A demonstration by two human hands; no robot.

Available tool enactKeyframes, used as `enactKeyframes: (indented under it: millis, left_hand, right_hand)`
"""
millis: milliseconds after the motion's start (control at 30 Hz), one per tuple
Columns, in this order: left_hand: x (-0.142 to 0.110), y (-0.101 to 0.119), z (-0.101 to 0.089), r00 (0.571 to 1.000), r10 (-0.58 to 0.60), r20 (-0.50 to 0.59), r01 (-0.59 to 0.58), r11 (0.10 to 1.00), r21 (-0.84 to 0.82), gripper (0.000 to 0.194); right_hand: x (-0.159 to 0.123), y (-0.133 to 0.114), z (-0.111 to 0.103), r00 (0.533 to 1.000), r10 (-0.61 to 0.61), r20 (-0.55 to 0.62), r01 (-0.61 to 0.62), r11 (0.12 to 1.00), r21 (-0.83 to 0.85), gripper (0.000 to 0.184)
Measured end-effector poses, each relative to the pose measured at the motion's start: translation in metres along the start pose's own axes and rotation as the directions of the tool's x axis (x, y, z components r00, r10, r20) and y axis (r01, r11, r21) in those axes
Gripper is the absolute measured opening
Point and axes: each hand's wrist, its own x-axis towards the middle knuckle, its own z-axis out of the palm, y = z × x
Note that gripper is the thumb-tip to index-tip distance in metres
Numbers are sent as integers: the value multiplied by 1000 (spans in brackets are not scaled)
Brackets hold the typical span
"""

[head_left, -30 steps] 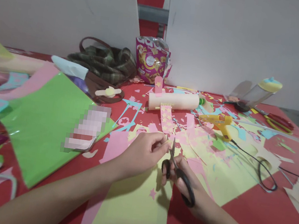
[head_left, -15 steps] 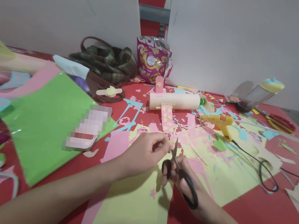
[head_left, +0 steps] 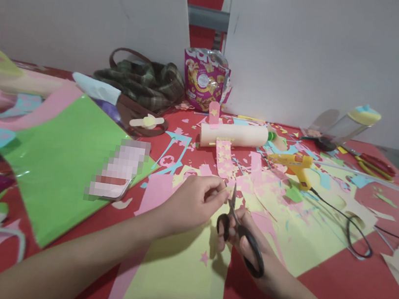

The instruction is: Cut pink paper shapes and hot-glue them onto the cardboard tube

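Note:
My right hand point(head_left: 243, 235) grips a pair of black-handled scissors point(head_left: 253, 248), fingers through the loops and blades pointing away from me. Between the thumb and fingers of my left hand point(head_left: 200, 196) is a small piece of yellow paper point(head_left: 228, 191), mostly hidden, right beside the scissor blades. Both hands are above a yellow sheet of paper point(head_left: 173, 284), on which a small pink paper star point(head_left: 204, 257) lies. Beyond my hands, a cream-coloured paper tube point(head_left: 238, 136) lies on its side with a pink strip point(head_left: 224, 158) covered in yellow stars.
A yellow glue gun point(head_left: 294, 164) with a black cord lies at right, near red-handled pliers point(head_left: 375, 167). At left are a green sheet point(head_left: 58, 174) and a phone point(head_left: 118, 170). A purple snack bag point(head_left: 205, 81) and a plaid bag point(head_left: 142, 79) stand behind. Paper scraps cover the red table.
The scissor blades have shifted slightly and look a little closer together. My left hand keeps its pinch on the paper in almost the same place.

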Motion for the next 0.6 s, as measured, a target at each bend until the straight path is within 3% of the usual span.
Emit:
enactKeyframes:
  millis: [600]
  left_hand:
    - [0, 2, -6, 999, -40, 23, 40, 999, -29, 30]
  right_hand:
    - [4, 2, 1, 1000, -4, 18, 4, 1000, 25, 31]
